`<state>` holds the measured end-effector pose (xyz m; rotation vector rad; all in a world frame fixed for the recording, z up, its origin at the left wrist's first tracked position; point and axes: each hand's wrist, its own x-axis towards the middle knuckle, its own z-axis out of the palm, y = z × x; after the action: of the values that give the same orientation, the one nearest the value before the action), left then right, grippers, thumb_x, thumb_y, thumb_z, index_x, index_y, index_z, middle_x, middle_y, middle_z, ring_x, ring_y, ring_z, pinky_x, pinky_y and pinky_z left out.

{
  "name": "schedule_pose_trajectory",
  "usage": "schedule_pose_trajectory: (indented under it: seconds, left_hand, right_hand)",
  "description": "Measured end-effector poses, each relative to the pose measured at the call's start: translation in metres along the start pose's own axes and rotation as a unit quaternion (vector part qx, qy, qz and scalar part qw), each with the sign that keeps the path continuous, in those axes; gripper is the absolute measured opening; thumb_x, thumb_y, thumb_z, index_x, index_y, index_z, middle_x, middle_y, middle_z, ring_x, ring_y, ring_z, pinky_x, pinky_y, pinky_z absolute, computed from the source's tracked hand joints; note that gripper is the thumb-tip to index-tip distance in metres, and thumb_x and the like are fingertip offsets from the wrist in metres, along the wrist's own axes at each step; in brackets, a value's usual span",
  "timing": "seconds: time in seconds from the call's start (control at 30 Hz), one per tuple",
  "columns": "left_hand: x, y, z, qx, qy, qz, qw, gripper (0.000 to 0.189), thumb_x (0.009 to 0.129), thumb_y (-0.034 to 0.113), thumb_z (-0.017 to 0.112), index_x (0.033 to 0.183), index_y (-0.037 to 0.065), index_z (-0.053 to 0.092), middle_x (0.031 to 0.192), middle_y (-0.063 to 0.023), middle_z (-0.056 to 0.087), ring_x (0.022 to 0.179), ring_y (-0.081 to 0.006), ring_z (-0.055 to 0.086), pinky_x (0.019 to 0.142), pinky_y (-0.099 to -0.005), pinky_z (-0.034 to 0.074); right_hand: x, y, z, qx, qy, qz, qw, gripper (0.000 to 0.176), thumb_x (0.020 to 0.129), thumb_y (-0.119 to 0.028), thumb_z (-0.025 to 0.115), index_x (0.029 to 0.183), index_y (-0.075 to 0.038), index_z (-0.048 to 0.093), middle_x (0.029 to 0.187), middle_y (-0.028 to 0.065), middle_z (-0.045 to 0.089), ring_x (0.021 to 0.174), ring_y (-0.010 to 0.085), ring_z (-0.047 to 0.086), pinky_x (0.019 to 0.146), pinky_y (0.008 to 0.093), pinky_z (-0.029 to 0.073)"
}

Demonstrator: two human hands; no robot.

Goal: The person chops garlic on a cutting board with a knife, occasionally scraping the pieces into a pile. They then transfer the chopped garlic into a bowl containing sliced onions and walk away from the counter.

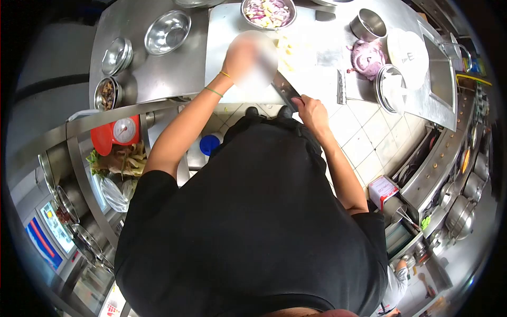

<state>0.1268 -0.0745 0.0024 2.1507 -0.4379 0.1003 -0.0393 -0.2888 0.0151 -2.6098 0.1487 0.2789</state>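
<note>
My right hand (312,112) is closed round the handle of a wide-bladed knife (285,90) at the front edge of the white cutting board (219,79). The blade points up and left, and its far end runs into a blurred patch. My left hand (244,59) reaches over the board from the left; the blur covers most of its fingers, so what they touch is hidden. Pale yellow pieces (285,47) lie on the board right of the blur. Behind them stands a steel bowl (246,20) of sliced purple onion and yellowish pieces.
Steel bowls (168,33) stand on the left counter. On the right are a steel pot (368,25), a purple onion heap (368,59), a second knife (341,87), stacked lids (391,89) and a sink (441,74). A red scale (124,130) sits lower left. Another person's sleeve (398,285) shows lower right.
</note>
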Motion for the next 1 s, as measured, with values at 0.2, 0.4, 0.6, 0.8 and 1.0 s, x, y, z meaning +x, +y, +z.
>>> schedule_pose_trajectory:
  seconds: [0.2, 0.4, 0.6, 0.8, 1.0]
  left_hand:
    - [0.018, 0.018, 0.032, 0.103, -0.05, 0.077, 0.99, 0.031, 0.075, 0.007, 0.071, 0.105, 0.006, 0.067, 0.101, -0.0123, 0.064, 0.095, -0.0321, 0.062, 0.083, -0.0414, 0.049]
    - [0.044, 0.016, 0.065, 0.206, -0.109, 0.086, 0.969, 0.027, 0.079, 0.011, 0.066, 0.105, 0.008, 0.067, 0.1, -0.0118, 0.066, 0.092, -0.0333, 0.063, 0.083, -0.0424, 0.05]
    - [0.004, 0.042, 0.004, -0.028, -0.002, 0.009, 1.0, 0.026, 0.073, -0.002, 0.065, 0.098, 0.006, 0.064, 0.089, -0.0114, 0.066, 0.076, -0.028, 0.064, 0.07, -0.0376, 0.051]
    - [-0.066, 0.007, -0.004, -0.002, -0.071, -0.013, 0.997, 0.018, 0.072, -0.01, 0.065, 0.085, 0.001, 0.061, 0.087, -0.0101, 0.06, 0.079, -0.0266, 0.064, 0.068, -0.0357, 0.051]
    - [-0.072, 0.024, -0.023, -0.068, 0.028, -0.015, 0.997, 0.019, 0.074, -0.013, 0.06, 0.088, 0.0, 0.061, 0.098, -0.0103, 0.057, 0.079, -0.0278, 0.061, 0.07, -0.0343, 0.051]
  right_hand:
    - [-0.002, -0.016, -0.006, -0.018, -0.017, -0.019, 1.0, 0.037, 0.092, -0.036, 0.058, 0.077, -0.003, 0.064, 0.068, 0.0234, 0.064, 0.067, 0.0428, 0.064, 0.062, 0.0494, 0.052]
    - [-0.004, -0.024, -0.005, 0.0, -0.025, -0.031, 0.999, 0.037, 0.092, -0.035, 0.058, 0.076, -0.003, 0.064, 0.066, 0.0225, 0.064, 0.065, 0.0422, 0.064, 0.062, 0.0494, 0.051]
    - [-0.004, -0.009, 0.0, 0.022, -0.005, 0.013, 1.0, 0.036, 0.092, -0.034, 0.059, 0.078, -0.001, 0.065, 0.069, 0.0243, 0.064, 0.069, 0.0427, 0.064, 0.064, 0.0495, 0.051]
    - [0.0, -0.009, -0.017, 0.269, -0.12, 0.176, 0.939, 0.04, 0.098, -0.032, 0.055, 0.084, 0.005, 0.06, 0.053, 0.0108, 0.055, 0.042, 0.0159, 0.056, 0.042, 0.0322, 0.046]
    - [-0.01, -0.025, -0.014, 0.292, -0.166, 0.154, 0.929, 0.043, 0.098, -0.034, 0.054, 0.078, 0.003, 0.057, 0.053, 0.0086, 0.055, 0.042, 0.0151, 0.054, 0.041, 0.0302, 0.044]
